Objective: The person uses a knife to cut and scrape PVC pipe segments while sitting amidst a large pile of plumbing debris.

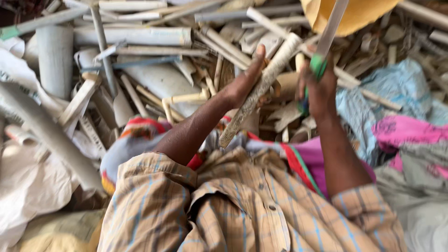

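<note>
My left hand (245, 81) grips a dirty, pale length of pipe (266, 81) that slants from upper right down toward my lap. My right hand (319, 91) is closed around the green handle (318, 65) of a long flat blade that rises toward the top of the view. The blade (332, 25) passes just right of the pipe's upper end. Both hands are held above a heap of pipe scraps, and the image is blurred by motion.
A large pile of white and beige pipe offcuts (154, 56) fills the ground ahead and to the left. A yellow sack (359, 16) hangs at the top right. Blue (401, 88) and pink cloth (406, 130) lie to the right, a white sack (28, 186) at left.
</note>
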